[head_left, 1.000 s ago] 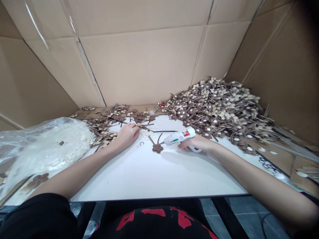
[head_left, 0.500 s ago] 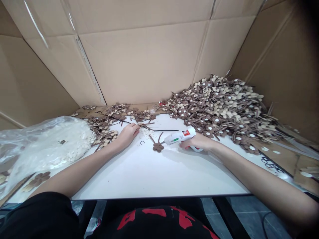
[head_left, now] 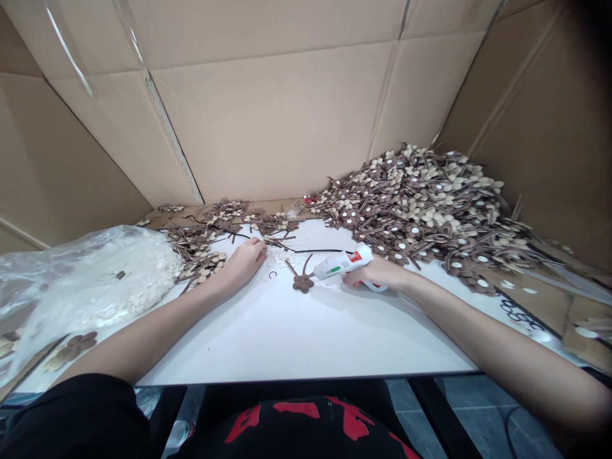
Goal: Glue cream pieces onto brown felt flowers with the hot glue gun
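Note:
My right hand (head_left: 366, 274) is wrapped round a white glue gun (head_left: 342, 262). The nozzle points left and meets the upper right edge of a brown flower (head_left: 303, 284), which lies flat on the white tabletop (head_left: 268, 338) with two strips standing out from its top. My left hand (head_left: 248, 258) rests at the left edge of a scatter of small white discs (head_left: 283, 257). Its fingers are bent together, and whatever they pinch is too small to make out. A small black ring-like piece (head_left: 272, 275) lies just below that hand.
A large heap of brown and beige flowers (head_left: 415, 204) rises at the back right. Smaller flower piles (head_left: 203, 255) lie at the back left, beside a clear plastic bag (head_left: 124, 268) of white discs. Cardboard walls (head_left: 272, 121) surround the table. A black cord (head_left: 325, 250) runs behind the glue gun.
The glue gun has shifted very slightly left and down, its nozzle still at the flower. My left hand stays by the white discs, its fingers barely moved.

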Demonstrator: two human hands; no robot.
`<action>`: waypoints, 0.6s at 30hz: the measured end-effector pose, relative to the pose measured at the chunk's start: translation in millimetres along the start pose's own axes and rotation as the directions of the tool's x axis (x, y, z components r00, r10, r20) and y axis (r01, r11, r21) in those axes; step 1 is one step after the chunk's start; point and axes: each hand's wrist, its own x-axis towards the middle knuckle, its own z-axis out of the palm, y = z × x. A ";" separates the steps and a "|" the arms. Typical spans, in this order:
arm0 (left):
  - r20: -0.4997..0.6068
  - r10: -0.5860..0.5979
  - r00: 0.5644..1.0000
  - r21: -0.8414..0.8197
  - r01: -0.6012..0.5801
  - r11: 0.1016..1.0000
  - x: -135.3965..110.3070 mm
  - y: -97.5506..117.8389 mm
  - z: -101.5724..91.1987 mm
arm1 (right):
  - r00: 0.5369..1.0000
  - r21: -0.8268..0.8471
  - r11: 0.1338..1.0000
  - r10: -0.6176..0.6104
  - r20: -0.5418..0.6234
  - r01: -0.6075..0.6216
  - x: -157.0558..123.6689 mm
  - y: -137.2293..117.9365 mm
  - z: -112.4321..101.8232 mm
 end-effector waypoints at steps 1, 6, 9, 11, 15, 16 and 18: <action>0.005 -0.004 1.000 -0.001 0.004 1.000 -0.2 1.0 -0.8 | 1.000 0.001 1.000 0.000 0.003 0.000 -0.1 -0.3 0.2; 0.016 -0.051 0.999 0.113 0.049 0.992 -1.5 9.8 -8.6 | 1.000 0.006 1.000 0.019 -0.008 -0.019 -2.1 -5.1 1.2; 0.013 -0.129 0.992 0.198 0.124 0.972 -2.5 14.4 -13.3 | 1.000 0.002 1.000 0.014 -0.010 -0.014 -2.4 -6.4 0.3; 0.046 -0.165 0.985 0.189 0.154 0.970 -3.2 14.5 -14.3 | 1.000 0.000 1.000 -0.002 -0.006 0.002 -1.7 -4.9 -1.0; 0.069 -0.140 0.988 0.150 0.128 0.980 -3.9 7.8 -10.2 | 0.999 0.013 0.999 -0.052 0.017 0.052 0.3 0.3 -3.1; 0.061 -0.127 0.990 0.149 0.116 0.982 -3.9 5.7 -8.5 | 0.998 0.017 0.998 -0.060 0.024 0.059 0.5 1.0 -3.3; 0.051 -0.104 0.993 0.152 0.096 0.984 -3.7 2.3 -5.5 | 0.997 0.016 0.998 -0.065 0.032 0.065 0.4 0.8 -3.2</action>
